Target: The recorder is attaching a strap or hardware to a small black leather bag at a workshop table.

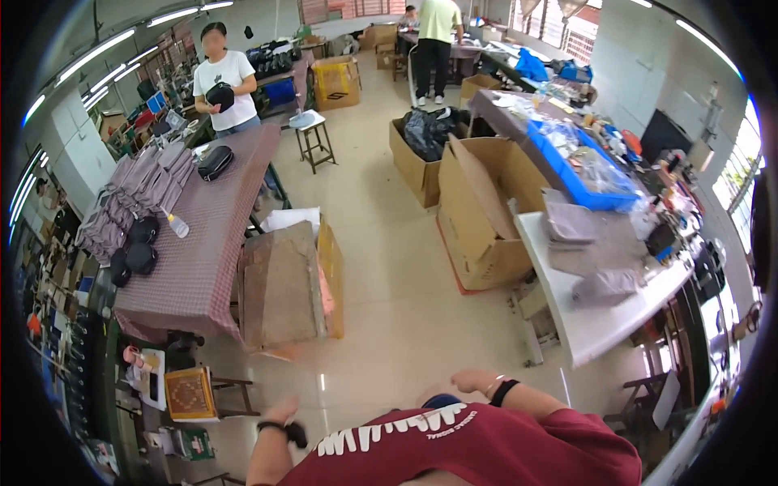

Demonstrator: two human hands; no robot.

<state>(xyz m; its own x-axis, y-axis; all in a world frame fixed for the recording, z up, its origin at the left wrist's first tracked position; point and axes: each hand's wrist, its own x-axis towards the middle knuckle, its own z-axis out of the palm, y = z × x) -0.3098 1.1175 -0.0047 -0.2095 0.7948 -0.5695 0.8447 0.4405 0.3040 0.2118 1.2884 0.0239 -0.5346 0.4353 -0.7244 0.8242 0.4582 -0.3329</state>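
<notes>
My left hand [282,410] hangs low in front of my body, smeared by motion, with a dark band at its wrist. I make out nothing in it, and its fingers are unclear. My right hand [476,381] is held before my red shirt, with a black band [504,393] further up the wrist. Its fingers are too small and blurred to read, and no object shows in it. Neither hand touches a table. Nearest the left hand is a wooden stool [191,394]; the white-topped table [579,324] stands beyond the right hand.
A checked-cloth table [215,267] at left carries stacked grey fabric pieces [150,182], black pouches [141,257] and a bottle [177,225]. Cardboard boxes [284,283] [486,211] flank the aisle. A blue tray [579,174] lies at right. One person [227,85] stands left holding a black pouch [220,96].
</notes>
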